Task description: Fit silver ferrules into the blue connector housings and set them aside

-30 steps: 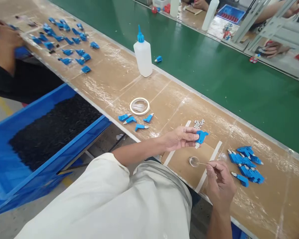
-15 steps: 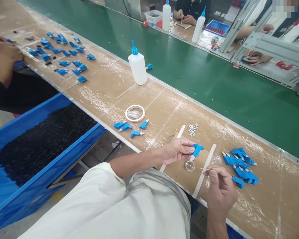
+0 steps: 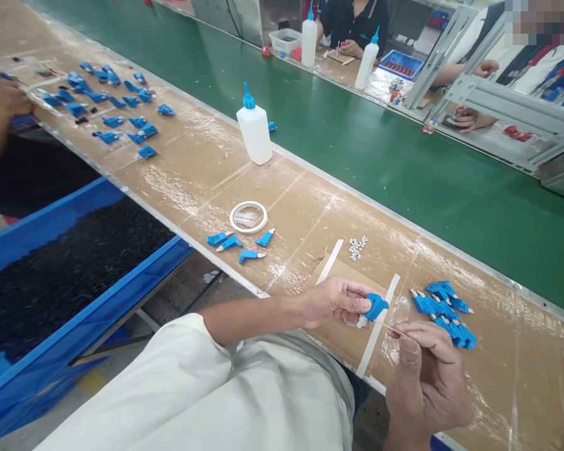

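My left hand [image 3: 341,303] is closed on a blue plastic part [image 3: 376,306] with a white end, held over a cardboard sheet taped to the bench. Between the thumb and fingers of my right hand [image 3: 427,369] is a thin wooden stick [image 3: 389,327]; its tip points at the blue part, and I cannot tell if they touch. Behind my right hand lies a cluster of similar blue parts [image 3: 446,310]. A small heap of tiny metallic pieces [image 3: 357,248] lies beyond the sheet. The small round dish is hidden behind my left hand.
Left of my hands are several blue parts [image 3: 251,255] and a roll of tape [image 3: 249,217]. A white squeeze bottle [image 3: 254,133] stands near the green belt [image 3: 404,169]. A blue bin [image 3: 178,250] of black pieces sits below the bench. A co-worker's hand [image 3: 0,103] is at far left.
My right hand has moved up and inward, bringing the stick to the blue part. My left hand has lowered and tilted the part, covering the small dish. The view has shifted slightly.
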